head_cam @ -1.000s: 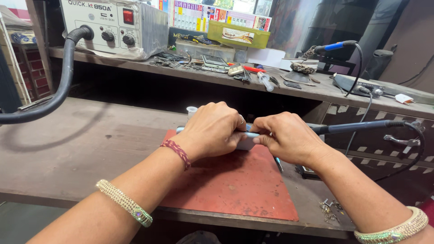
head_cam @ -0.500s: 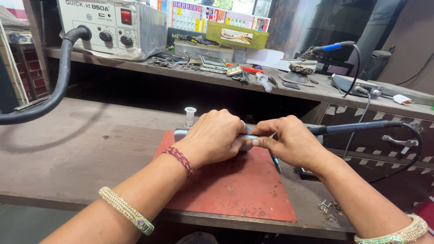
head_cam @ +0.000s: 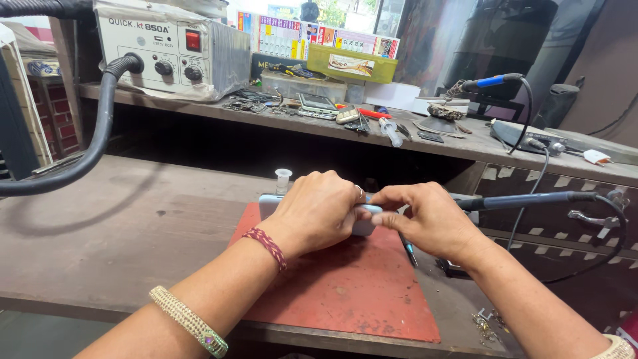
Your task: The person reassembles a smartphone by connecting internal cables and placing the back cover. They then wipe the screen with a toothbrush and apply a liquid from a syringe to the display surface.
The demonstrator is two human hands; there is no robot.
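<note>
A small clear bottle [head_cam: 283, 180] stands at the red mat's [head_cam: 345, 292] far left corner, a screwdriver [head_cam: 407, 247] lies by its right edge, and a dark cable [head_cam: 531, 199] runs along the bench's [head_cam: 133, 226] right side. Since the earlier frames, both hands have stayed together over the mat's far edge with little shift. The left hand [head_cam: 319, 211] is curled over the pale blue phone [head_cam: 362, 219], covering most of it, while the right hand [head_cam: 428, 219] pinches its right end.

Pale phone [head_cam: 364, 219] mostly hidden (under both hands).
</note>
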